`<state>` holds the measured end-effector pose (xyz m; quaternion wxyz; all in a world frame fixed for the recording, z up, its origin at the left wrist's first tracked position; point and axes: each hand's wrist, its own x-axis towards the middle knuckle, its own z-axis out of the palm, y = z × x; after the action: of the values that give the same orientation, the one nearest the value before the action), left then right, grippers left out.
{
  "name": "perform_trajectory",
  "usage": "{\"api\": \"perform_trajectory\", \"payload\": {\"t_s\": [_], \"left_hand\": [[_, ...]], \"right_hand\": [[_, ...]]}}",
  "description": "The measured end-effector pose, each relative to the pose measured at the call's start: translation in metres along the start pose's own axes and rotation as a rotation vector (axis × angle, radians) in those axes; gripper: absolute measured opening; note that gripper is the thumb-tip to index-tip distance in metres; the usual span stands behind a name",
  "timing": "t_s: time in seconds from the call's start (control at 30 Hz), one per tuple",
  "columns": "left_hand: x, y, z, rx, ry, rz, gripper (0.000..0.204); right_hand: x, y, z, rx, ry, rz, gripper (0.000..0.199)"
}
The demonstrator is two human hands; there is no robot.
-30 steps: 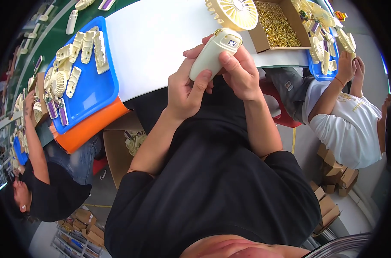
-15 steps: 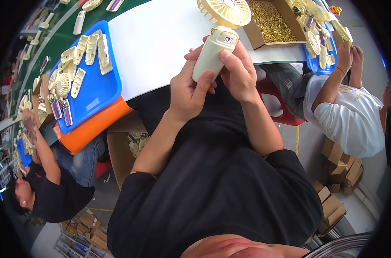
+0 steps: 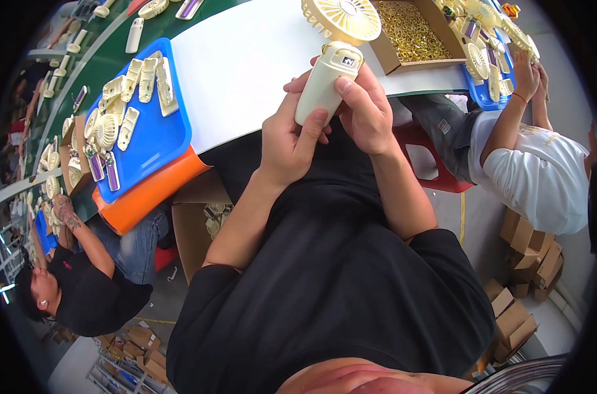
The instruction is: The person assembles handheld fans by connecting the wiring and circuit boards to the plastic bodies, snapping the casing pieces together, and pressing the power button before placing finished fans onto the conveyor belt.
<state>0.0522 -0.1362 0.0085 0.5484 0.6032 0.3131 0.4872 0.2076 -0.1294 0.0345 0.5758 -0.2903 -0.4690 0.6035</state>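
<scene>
A cream handheld fan (image 3: 319, 88) is in my two hands above the near edge of the white table, its round slatted head (image 3: 345, 18) pointing away from me. My left hand (image 3: 290, 134) wraps the handle from the left, thumb laid along its lower end. From the other side my right hand (image 3: 366, 108) grips it, thumb pressed close to the small dark display (image 3: 347, 61) on the handle. A gold-coloured ring (image 3: 325, 48) shows at the neck. The handle's underside and several fingertips are hidden.
Left, a blue tray (image 3: 155, 150) of fan shells overhangs an orange sheet (image 3: 155, 190). An open carton (image 3: 403, 65) of small gold parts stands at the back right, beside another blue tray (image 3: 485, 104). Co-workers sit on both sides: one in black (image 3: 98, 295), one in white (image 3: 534, 177).
The surroundings have shifted slightly in the picture. Both hands keep the same hold on the fan. The left co-worker's arm has moved lower, and the display's lit pattern looks different.
</scene>
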Motion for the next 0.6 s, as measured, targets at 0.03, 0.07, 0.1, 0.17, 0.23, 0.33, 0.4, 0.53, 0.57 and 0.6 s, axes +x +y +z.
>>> {"api": "perform_trajectory", "payload": {"t_s": [0.03,0.07,0.1,0.17,0.23,0.33,0.4,0.53,0.57,0.6], "left_hand": [[0.0,-0.001,0.002,0.001,0.004,0.002,0.04],[0.0,-0.001,0.003,0.001,0.01,0.002,0.04],[0.0,-0.001,0.003,0.004,0.011,0.002,0.04],[0.0,0.001,0.003,0.021,0.002,0.003,0.04],[0.0,0.002,0.003,0.031,0.0,0.003,0.04],[0.0,0.0,0.006,0.008,0.001,-0.013,0.04],[0.0,0.0,0.009,0.007,0.01,-0.027,0.04],[0.001,0.004,0.01,0.04,0.015,-0.055,0.039],[0.002,0.006,0.009,0.077,-0.002,-0.051,0.04],[0.002,0.006,0.009,0.112,-0.018,-0.048,0.04]], "right_hand": [[0.0,0.0,-0.001,-0.003,0.007,0.008,0.045],[0.0,0.001,-0.002,-0.006,0.013,0.018,0.045],[0.0,0.001,-0.003,-0.01,0.019,0.029,0.045],[-0.001,0.004,-0.005,0.003,0.018,0.013,0.046],[-0.002,0.005,-0.006,0.024,0.017,-0.018,0.046],[-0.002,0.004,-0.007,0.009,0.035,0.0,0.046],[-0.001,0.003,-0.008,0.002,0.042,0.015,0.046],[0.003,0.004,-0.015,-0.023,0.047,0.057,0.051],[0.005,0.008,-0.02,0.135,-0.025,0.0,0.055],[0.008,0.013,-0.026,0.293,-0.095,-0.055,0.058]]}}
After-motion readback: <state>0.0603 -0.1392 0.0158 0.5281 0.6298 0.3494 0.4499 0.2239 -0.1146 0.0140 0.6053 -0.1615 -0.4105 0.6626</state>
